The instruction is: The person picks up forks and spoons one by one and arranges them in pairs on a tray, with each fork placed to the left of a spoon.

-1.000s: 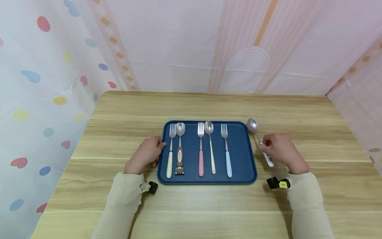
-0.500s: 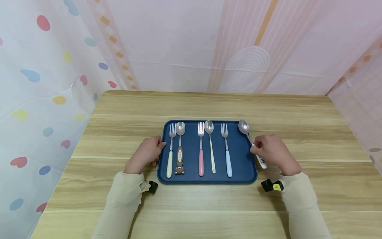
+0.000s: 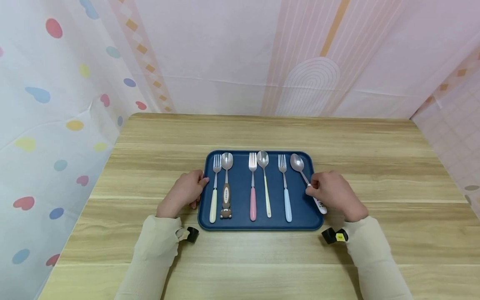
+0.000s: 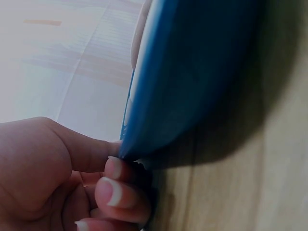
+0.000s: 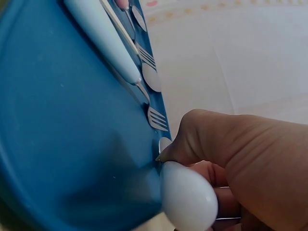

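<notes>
At the left edge of the dark blue tray [image 3: 236,208], my left hand [image 3: 185,188] pinches the rim; the thumb is on top and the fingertips are below in the left wrist view. My right hand [image 3: 333,191] holds a spoon [image 3: 297,163] by its patterned white handle, over the tray's right side. The spoon lies slanted, bowl to the far left. Left of it on the tray is a fork with a light blue handle [image 3: 287,205]. The rounded end of the white handle [image 5: 190,197] is close up in the right wrist view.
Further left on the tray lie a slim spoon [image 3: 266,193], a pink-handled fork [image 3: 253,204], a bear-handled spoon [image 3: 226,198] and a cream-handled fork [image 3: 213,206]. The wooden table [image 3: 262,258] surrounds the tray. Patterned curtains [image 3: 217,58] hang behind and at the sides.
My right hand has carried the white-handled spoon leftward, from the table beside the tray to over its right side. My left hand has stayed on the rim.
</notes>
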Motion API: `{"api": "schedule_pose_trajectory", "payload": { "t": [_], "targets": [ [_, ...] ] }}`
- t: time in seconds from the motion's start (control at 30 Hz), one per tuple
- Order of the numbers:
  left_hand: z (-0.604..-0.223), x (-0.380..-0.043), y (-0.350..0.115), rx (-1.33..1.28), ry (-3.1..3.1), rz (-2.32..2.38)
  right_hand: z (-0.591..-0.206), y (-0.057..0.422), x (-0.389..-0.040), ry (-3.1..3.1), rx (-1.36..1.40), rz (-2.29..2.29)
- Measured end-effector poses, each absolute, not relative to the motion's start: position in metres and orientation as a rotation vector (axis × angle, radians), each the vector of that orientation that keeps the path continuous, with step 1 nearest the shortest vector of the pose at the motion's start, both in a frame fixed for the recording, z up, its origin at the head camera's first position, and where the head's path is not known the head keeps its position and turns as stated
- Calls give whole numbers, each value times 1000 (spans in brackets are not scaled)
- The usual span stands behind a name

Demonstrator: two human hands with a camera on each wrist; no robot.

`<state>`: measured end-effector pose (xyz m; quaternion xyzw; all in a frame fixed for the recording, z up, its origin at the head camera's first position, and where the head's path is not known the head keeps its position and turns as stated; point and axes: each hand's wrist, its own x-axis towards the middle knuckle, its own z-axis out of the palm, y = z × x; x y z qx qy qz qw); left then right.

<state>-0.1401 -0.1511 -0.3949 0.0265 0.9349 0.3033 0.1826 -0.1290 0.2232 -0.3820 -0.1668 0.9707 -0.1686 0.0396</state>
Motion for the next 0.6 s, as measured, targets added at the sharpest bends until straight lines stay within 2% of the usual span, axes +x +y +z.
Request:
{"api": "schedule_pose_trajectory", "payload": {
  "t": [0.6],
  "targets": [
    [-396, -141, -151, 52, 2634, 828, -388, 206, -125, 2980, -393, -460]
  ]
}}
